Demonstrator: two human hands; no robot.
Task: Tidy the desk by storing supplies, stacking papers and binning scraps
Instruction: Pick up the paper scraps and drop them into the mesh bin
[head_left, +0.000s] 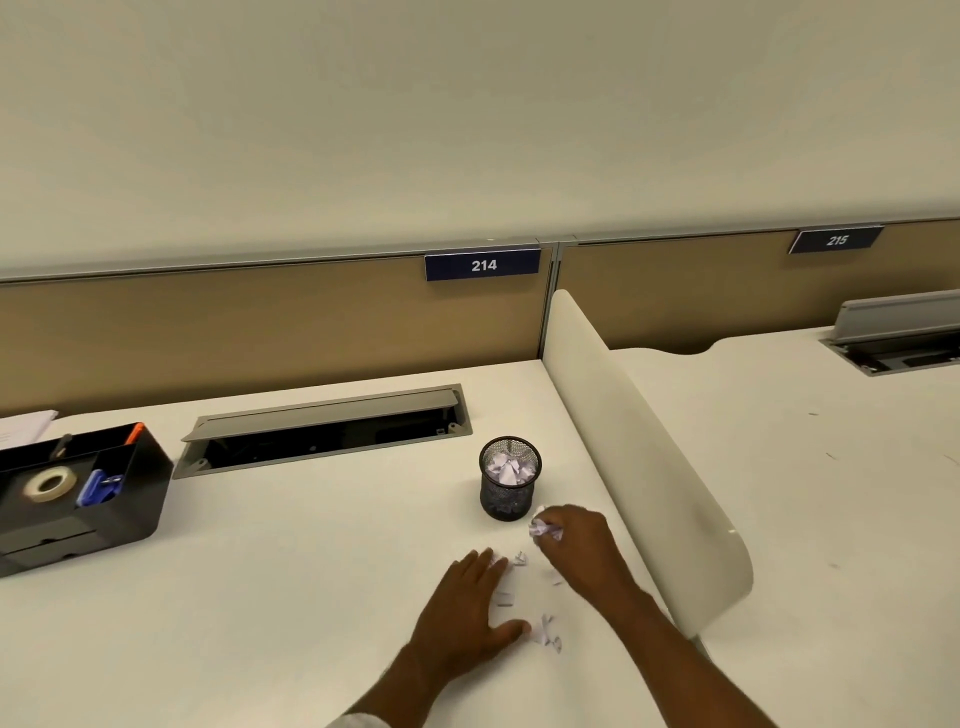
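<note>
Head view, right hand (576, 540) clutching crumpled white scrap (543, 529), left hand (467, 608) flat, fingers spread

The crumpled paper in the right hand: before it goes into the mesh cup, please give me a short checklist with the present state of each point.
1. Right hand holds the crumpled paper: ok, the fingers are closed around it.
2. Mesh cup stands upright: ok.
3. Cup has room: cannot tell, crumpled paper already lies close to its rim.
4. Path from hand to cup is free: ok, the cup is just beyond the hand with nothing between them.
5. Left hand is out of the way: ok, it lies flat on the desk, nearer the person.
6. All scraps collected: not ok, small scraps remain on the desk.
</note>
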